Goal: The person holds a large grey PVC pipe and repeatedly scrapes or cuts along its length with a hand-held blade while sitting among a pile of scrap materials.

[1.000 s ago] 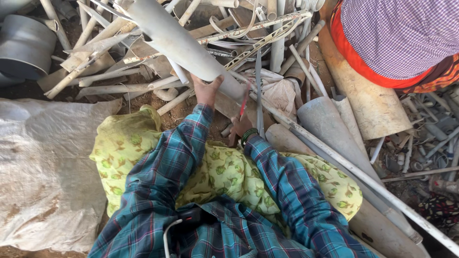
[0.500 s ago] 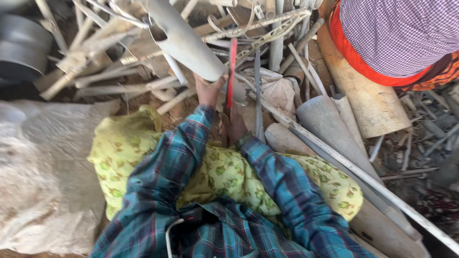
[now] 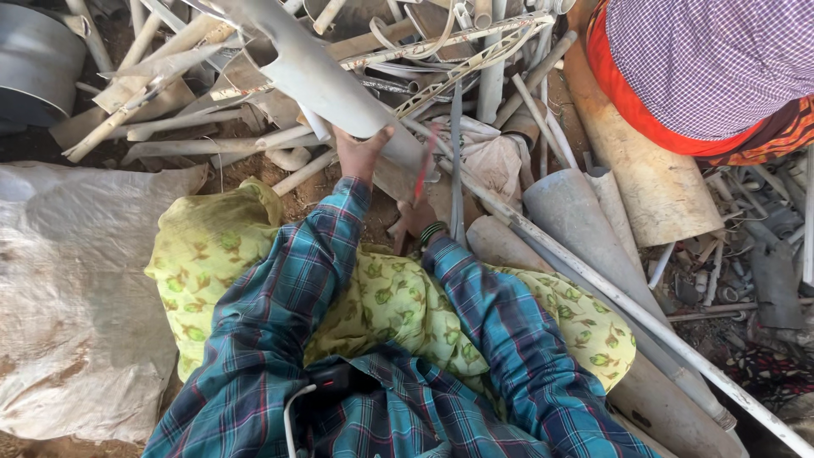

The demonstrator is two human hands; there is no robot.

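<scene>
My left hand (image 3: pixel 360 154) grips a wide grey plastic pipe (image 3: pixel 314 76) from below and holds it slanted up to the far left. My right hand (image 3: pixel 415 219), with a green bangle on the wrist, is closed on a thin red-handled tool (image 3: pixel 424 165) that is blurred, its far end at the pipe's near end. Both sleeves are blue-green plaid. A yellow-green patterned cloth (image 3: pixel 390 305) covers my lap.
A heap of white and grey pipe scraps (image 3: pixel 475 51) lies ahead. Large tan and grey pipes (image 3: pixel 627 187) and a long thin white pipe (image 3: pixel 644 318) lie at right. Another person in a checked shirt (image 3: pixel 712 59) is at top right. A white sack (image 3: pixel 76 288) lies left.
The grey pipe has shifted left and up in my left hand. The red tool in my right hand has swung, first raised upright, now blurred against the pipe's end.
</scene>
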